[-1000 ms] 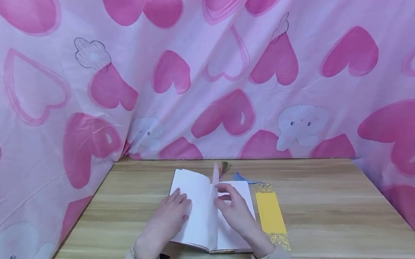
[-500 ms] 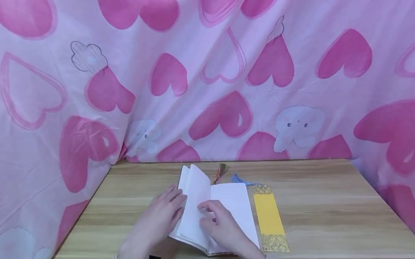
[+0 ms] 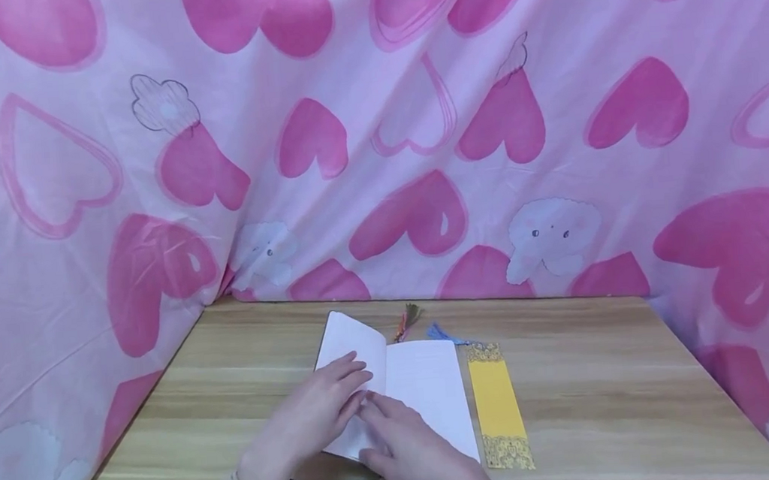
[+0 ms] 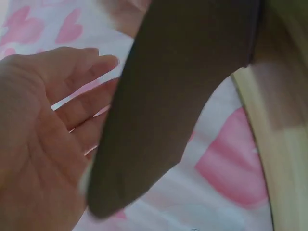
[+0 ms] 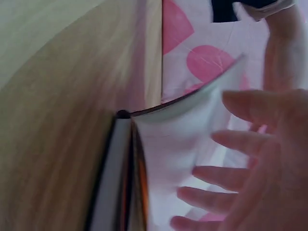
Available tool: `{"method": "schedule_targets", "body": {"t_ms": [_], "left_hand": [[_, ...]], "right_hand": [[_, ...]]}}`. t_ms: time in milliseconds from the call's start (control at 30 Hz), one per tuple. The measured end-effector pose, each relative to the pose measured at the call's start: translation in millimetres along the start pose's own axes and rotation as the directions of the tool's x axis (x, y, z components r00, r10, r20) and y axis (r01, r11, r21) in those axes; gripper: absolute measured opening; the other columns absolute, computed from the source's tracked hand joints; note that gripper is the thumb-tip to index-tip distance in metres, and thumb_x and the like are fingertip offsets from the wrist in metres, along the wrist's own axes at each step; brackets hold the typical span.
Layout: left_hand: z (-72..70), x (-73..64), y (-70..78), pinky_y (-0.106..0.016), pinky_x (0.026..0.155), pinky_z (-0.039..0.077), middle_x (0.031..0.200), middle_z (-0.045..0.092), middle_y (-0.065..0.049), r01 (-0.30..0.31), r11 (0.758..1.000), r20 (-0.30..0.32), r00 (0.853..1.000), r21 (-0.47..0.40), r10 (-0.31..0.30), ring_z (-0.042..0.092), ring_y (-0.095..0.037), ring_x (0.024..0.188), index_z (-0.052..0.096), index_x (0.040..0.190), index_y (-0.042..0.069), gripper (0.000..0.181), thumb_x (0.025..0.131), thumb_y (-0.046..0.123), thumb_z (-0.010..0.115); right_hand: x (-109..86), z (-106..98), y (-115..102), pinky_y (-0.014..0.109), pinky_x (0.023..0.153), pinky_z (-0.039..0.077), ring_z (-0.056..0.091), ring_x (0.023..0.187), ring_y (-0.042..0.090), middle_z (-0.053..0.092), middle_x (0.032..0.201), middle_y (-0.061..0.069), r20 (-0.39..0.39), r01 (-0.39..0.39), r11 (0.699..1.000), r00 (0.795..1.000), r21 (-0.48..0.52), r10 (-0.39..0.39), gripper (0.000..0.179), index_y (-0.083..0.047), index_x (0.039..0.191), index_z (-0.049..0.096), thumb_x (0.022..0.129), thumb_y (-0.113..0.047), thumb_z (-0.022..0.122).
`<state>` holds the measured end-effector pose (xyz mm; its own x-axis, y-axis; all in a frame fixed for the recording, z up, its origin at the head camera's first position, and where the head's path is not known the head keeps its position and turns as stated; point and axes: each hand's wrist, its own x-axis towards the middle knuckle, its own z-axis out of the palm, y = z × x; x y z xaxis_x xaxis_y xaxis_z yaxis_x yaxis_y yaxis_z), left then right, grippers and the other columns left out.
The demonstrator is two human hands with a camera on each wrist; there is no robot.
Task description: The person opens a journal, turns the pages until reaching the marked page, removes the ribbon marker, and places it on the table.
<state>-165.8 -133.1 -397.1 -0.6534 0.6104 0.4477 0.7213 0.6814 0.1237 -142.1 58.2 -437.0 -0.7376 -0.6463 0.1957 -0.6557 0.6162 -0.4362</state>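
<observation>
A book with blank white pages (image 3: 430, 394) lies open on the table, its left side tilted up. My left hand (image 3: 312, 404) reaches over that left side, fingers extended across the page. In the left wrist view the dark outer cover (image 4: 154, 106) stands between the camera and the fingers. My right hand (image 3: 414, 441) is over the lower part of the book by the fold, its fingertips close to the left thumb. The right wrist view has its fingers spread along the raised white leaf (image 5: 173, 154), with the thick page block beneath.
Right of the book lies a yellow bookmark (image 3: 498, 397) with patterned ends and a blue tassel (image 3: 449, 334). A multicoloured tassel (image 3: 407, 321) sticks out past the book's top edge. Pink heart-print cloth (image 3: 410, 215) hangs behind and beside the wooden table (image 3: 606, 381).
The right hand has swept leftward from the fold, turning pages over to the left side. The left hand shifted off the left edge, then back over the page. The bookmark stayed put.
</observation>
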Motion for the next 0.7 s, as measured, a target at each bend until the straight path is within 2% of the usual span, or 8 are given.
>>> {"method": "schedule_targets", "body": {"t_ms": [67,200,300,433,500,567,633,700], "left_hand": [[4.7,-1.1,0.2,-0.045,0.099,0.047,0.117,0.066,-0.015,0.015,1.0,0.047,0.999,0.005,-0.015,0.055,-0.036,0.122,0.069,0.111,0.002,0.024,0.089,0.011,0.069],[11.5,-4.0,-0.7,-0.049,0.101,0.045,0.12,0.065,-0.018,0.06,0.997,0.113,0.992,0.039,-0.064,0.052,-0.039,0.125,0.068,0.112,0.003,0.025,0.089,0.012,0.069],[14.6,-5.0,-1.0,-0.05,0.103,0.043,0.121,0.064,-0.018,0.082,0.995,0.134,0.987,0.048,-0.088,0.051,-0.039,0.126,0.068,0.113,0.003,0.026,0.089,0.013,0.069],[16.9,-4.3,-0.3,-0.05,0.103,0.043,0.12,0.065,-0.018,0.093,0.994,0.147,0.984,0.053,-0.1,0.053,-0.039,0.124,0.068,0.111,0.003,0.025,0.088,0.013,0.069],[17.6,-3.8,-0.1,-0.05,0.102,0.043,0.12,0.065,-0.019,0.113,0.992,0.165,0.979,0.054,-0.12,0.053,-0.04,0.123,0.068,0.111,0.003,0.026,0.087,0.013,0.071],[17.9,-3.7,0.0,-0.051,0.102,0.043,0.12,0.064,-0.02,0.14,0.989,0.186,0.972,0.048,-0.146,0.053,-0.041,0.122,0.067,0.112,0.003,0.027,0.087,0.013,0.072],[17.6,-4.2,0.2,-0.052,0.102,0.042,0.121,0.063,-0.02,0.163,0.986,0.203,0.965,0.038,-0.167,0.053,-0.042,0.121,0.067,0.113,0.002,0.03,0.085,0.012,0.073],[17.8,-4.8,0.5,-0.052,0.102,0.042,0.122,0.062,-0.02,0.18,0.983,0.214,0.96,0.029,-0.182,0.053,-0.042,0.121,0.066,0.113,0.002,0.031,0.085,0.012,0.074]], "right_hand": [[-3.3,-3,-1,0.051,0.102,0.043,0.04,0.135,0.027,0.037,0.152,0.009,0.04,0.047,0.997,0.998,-0.065,-0.044,0.065,-0.013,0.151,0.036,0.094,-0.03,0.063],[-8.6,-10,-1,0.048,0.1,0.045,0.043,0.134,0.023,0.037,0.153,0.006,0.107,0.082,0.99,0.992,-0.118,-0.069,0.06,-0.018,0.149,0.04,0.095,-0.032,0.062],[-12.4,-16,-2,0.044,0.099,0.047,0.045,0.131,0.021,0.038,0.152,0.003,0.187,0.038,0.995,0.982,-0.097,-0.019,0.057,-0.024,0.148,0.042,0.095,-0.037,0.06],[-19.4,-26,5,0.04,0.096,0.05,0.05,0.125,0.016,0.047,0.145,-0.003,0.287,-0.05,0.997,0.956,-0.063,0.066,0.053,-0.03,0.143,0.047,0.093,-0.041,0.062],[-23.9,-30,12,0.038,0.095,0.05,0.052,0.12,0.013,0.052,0.138,-0.006,0.294,-0.071,0.996,0.952,-0.062,0.086,0.052,-0.03,0.139,0.051,0.091,-0.039,0.067],[-28.2,-33,20,0.036,0.095,0.05,0.053,0.119,0.014,0.055,0.134,-0.005,0.267,-0.078,0.994,0.959,-0.071,0.094,0.054,-0.027,0.137,0.053,0.087,-0.035,0.072],[-31.2,-34,27,0.041,0.099,0.047,0.05,0.124,0.021,0.054,0.137,0.0,0.25,-0.111,0.99,0.959,-0.091,0.131,0.062,-0.023,0.138,0.054,0.082,-0.033,0.078],[-30.7,-32,36,0.05,0.105,0.041,0.043,0.132,0.028,0.048,0.144,0.006,0.262,-0.159,0.98,0.947,-0.117,0.185,0.073,-0.022,0.141,0.051,0.077,-0.034,0.083]]}}
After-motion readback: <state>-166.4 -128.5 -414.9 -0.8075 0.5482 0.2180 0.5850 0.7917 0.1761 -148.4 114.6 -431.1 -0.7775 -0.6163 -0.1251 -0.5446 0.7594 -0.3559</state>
